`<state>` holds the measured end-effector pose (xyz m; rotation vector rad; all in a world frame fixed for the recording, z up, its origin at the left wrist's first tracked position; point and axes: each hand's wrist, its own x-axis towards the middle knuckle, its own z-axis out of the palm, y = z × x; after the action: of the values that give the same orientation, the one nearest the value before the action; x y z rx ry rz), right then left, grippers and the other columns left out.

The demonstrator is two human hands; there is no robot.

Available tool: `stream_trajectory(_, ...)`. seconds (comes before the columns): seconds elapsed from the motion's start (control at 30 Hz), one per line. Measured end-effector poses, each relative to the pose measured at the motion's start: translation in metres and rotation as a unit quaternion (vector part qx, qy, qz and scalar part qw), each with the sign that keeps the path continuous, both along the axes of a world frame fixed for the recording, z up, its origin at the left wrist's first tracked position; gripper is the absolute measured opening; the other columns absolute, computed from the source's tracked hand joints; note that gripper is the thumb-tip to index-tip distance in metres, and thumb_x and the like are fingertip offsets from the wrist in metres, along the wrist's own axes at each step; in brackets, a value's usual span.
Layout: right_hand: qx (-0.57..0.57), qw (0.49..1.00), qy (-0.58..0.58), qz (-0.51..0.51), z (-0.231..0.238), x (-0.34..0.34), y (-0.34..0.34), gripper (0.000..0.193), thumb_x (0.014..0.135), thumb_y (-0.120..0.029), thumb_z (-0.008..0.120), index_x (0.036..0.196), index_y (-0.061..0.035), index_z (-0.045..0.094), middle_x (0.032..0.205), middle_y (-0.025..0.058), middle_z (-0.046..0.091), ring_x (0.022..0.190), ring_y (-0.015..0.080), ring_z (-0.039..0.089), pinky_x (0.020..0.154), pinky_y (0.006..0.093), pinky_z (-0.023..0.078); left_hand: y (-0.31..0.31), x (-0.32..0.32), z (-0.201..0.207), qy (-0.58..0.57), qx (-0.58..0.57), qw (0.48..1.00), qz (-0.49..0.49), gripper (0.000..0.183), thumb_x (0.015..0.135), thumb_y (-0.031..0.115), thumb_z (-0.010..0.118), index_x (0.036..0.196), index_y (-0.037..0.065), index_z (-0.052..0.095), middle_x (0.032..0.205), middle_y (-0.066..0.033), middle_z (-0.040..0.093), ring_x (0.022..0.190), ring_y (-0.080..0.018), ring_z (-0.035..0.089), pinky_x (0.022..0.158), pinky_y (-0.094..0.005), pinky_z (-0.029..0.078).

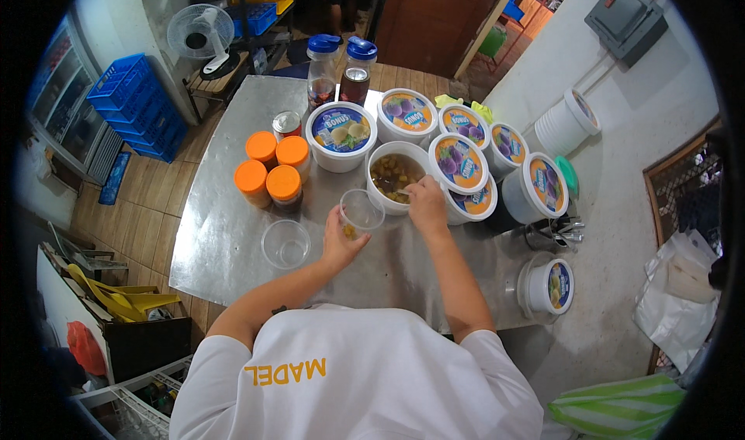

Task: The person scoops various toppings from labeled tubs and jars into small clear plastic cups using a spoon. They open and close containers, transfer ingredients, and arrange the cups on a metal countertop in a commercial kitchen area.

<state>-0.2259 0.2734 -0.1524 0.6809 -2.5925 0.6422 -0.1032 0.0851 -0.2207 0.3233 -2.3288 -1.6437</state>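
The person's left hand has its grip wrapped around a clear plastic cup, which is held above the tabletop with some yellowish bits showing low in it. The right hand is over the right-hand edge of an open white tub, its grip closed on a thin, pale utensil; most of the utensil is hidden, so its exact kind is hard to tell. Inside the tub, yellow pieces sit in brownish liquid. The cup is just beside this tub, on its near left side. A second clear cup stands on the tabletop, near the left forearm. Farther back on the left are four jars with orange lids, grouped close together, and a metal can just behind them. A closed white tub with a blue pictured lid stands behind the open one, on its left. To the right is a cluster of white tubs with orange and purple lids, one of them set on top of another. Two clear pitchers with blue lids stand at the far side. Near the right edge, a container of metal cutlery stands behind a smaller lidded tub, while a white fan and stacked blue crates are off to the left
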Motion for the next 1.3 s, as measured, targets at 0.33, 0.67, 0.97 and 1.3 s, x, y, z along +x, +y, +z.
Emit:
stream_trajectory(0.33, -0.018, 0.999, 0.047, 0.019, 0.018, 0.012, -0.006, 0.008, 0.078, -0.002, 0.067, 0.085, -0.0047, 0.072, 0.086, 0.0096, 0.058, 0.085, 0.0301, 0.059, 0.074, 0.0422, 0.048, 0.0, 0.003, 0.001, -0.016, 0.016, 1.0, 0.005, 0.089, 0.065, 0.018, 0.087, 0.137, 0.003, 0.036, 0.134, -0.0211, 0.049, 0.128, -0.0343, 0.048, 0.106, -0.041, 0.04)
stream_trajectory(0.67, -0.119, 0.992, -0.031, -0.04, -0.002, 0.026, 0.01, 0.011, 0.078, -0.004, 0.072, 0.088, -0.005, 0.074, 0.085, 0.0116, 0.06, 0.079, 0.0286, 0.062, 0.071, 0.0387, 0.05, 0.0, 0.002, 0.003, -0.013, 0.007, 1.0, 0.007, 0.089, 0.065, 0.018, 0.087, 0.137, 0.002, 0.037, 0.133, -0.0196, 0.049, 0.126, -0.0334, 0.049, 0.105, -0.0407, 0.041)
stream_trajectory(0.97, -0.199, 0.972, -0.099, -0.081, 0.026, 0.025, 0.032, 0.013, 0.078, -0.004, 0.074, 0.091, -0.005, 0.075, 0.087, 0.012, 0.059, 0.075, 0.0263, 0.061, 0.07, 0.0373, 0.051, 0.008, -0.011, 0.008, -0.061, -0.018, 0.998, -0.007, 0.089, 0.065, 0.024, 0.087, 0.138, 0.009, 0.039, 0.136, -0.016, 0.049, 0.128, -0.0337, 0.046, 0.104, -0.0479, 0.039)
stream_trajectory(1.3, -0.019, 0.998, 0.059, 0.03, 0.084, 0.064, 0.036, 0.019, 0.076, 0.001, 0.065, 0.09, -0.0082, 0.073, 0.087, 0.0106, 0.056, 0.085, 0.0299, 0.057, 0.077, 0.0426, 0.045, 0.023, -0.012, -0.011, -0.036, 0.017, 0.992, -0.12, 0.1, 0.059, 0.022, 0.093, 0.142, 0.007, 0.038, 0.139, -0.017, 0.047, 0.134, -0.0323, 0.042, 0.111, -0.0437, 0.036)
